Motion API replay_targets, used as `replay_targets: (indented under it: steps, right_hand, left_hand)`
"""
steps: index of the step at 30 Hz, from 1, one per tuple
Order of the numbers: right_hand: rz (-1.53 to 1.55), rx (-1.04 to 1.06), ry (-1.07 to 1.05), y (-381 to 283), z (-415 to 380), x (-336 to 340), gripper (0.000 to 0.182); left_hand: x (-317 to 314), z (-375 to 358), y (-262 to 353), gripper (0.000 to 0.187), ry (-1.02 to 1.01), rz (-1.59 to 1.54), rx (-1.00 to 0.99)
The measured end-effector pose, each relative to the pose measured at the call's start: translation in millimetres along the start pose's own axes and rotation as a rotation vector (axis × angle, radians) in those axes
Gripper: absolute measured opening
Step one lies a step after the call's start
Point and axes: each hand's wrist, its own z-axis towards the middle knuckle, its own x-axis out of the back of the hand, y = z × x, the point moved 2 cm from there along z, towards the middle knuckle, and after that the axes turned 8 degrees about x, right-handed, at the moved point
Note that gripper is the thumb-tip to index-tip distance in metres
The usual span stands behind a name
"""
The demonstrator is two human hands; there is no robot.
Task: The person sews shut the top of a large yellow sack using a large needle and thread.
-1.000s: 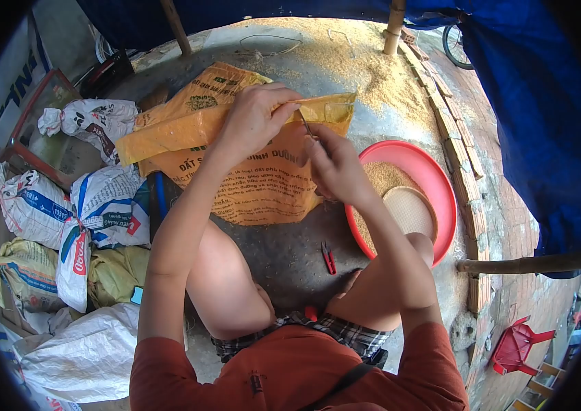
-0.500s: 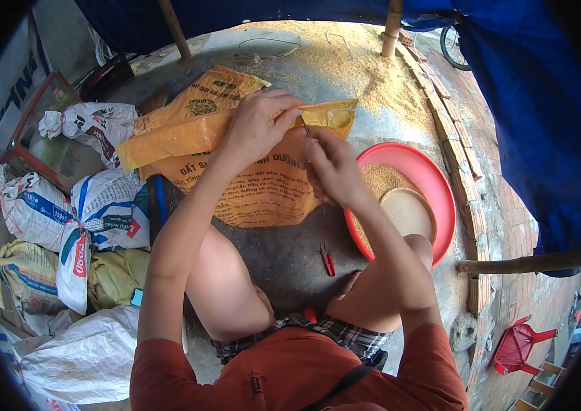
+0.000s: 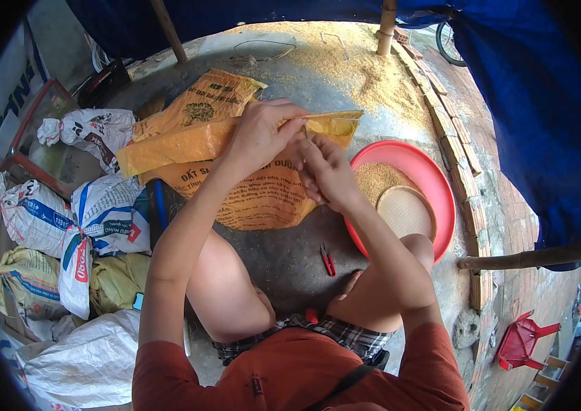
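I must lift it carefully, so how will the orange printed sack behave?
The orange printed sack is probably floppy, since it folds and creases. It seems light for its size, as it looks thin and flattened.

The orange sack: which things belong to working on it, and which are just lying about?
Part of the job, it seems: orange sack; left hand; right hand; thin item, unclear what; perhaps red-handled snips.

Lying about, apparently: red basin; red stool; white sacks.
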Motion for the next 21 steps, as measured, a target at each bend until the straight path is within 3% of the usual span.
replay_targets:
  steps: [2, 5, 8, 10, 12, 13, 15, 17, 18, 20, 21]
  right_hand:
    - [-0.099, 0.141, 0.027, 13.1, 2.7, 3.2, 0.022]
    - [-0.006, 0.05, 0.067, 8.2, 1.8, 4.6, 0.022]
    - [-0.083, 0.102, 0.033, 11.6, 0.5, 6.8, 0.022]
    - [-0.125, 0.123, 0.027, 19.5, 0.2, 4.4, 0.023]
    - [-0.223, 0.125, -0.018, 20.0, -2.9, 2.1, 0.024]
    - [-0.22, 0.122, -0.017, 21.7, -3.9, 1.7, 0.024]
    - [-0.195, 0.14, -0.087, 25.4, -4.1, -0.8, 0.024]
    - [-0.188, 0.147, -0.112, 28.8, -2.2, -0.6, 0.024]
    - [-0.18, 0.157, -0.132, 29.5, -1.5, -0.2, 0.024]
    - [-0.165, 0.152, -0.149, 29.2, -0.5, 1.1, 0.024]
    - [-0.147, 0.148, -0.165, 29.0, -0.3, 1.8, 0.024]
  left_hand:
    - [-0.6, 0.4, 1.4, 0.014, -0.018, 0.028, -0.002]
    - [-2.7, -1.2, 1.2, 0.014, -0.092, -0.006, 0.014]
    - [2.3, -1.0, 7.7, 0.015, -0.133, -0.005, 0.035]
    - [11.3, 0.9, 9.6, 0.019, -0.278, -0.02, 0.155]
    - [19.0, 7.9, 4.3, 0.022, -0.212, -0.111, 0.187]
    - [22.9, 12.9, 1.4, 0.024, -0.142, -0.2, 0.224]
    - [19.4, 22.1, -2.3, 0.033, -0.185, -0.16, 0.249]
    - [3.6, 26.2, -8.4, 0.053, -0.294, -0.278, 0.219]
    - [-0.2, 27.3, -9.1, 0.053, -0.291, -0.281, 0.219]
    - [-10.9, 27.2, -12.2, 0.076, -0.567, -0.46, 0.472]
    - [-10.7, 28.9, -12.3, 0.076, -0.567, -0.461, 0.469]
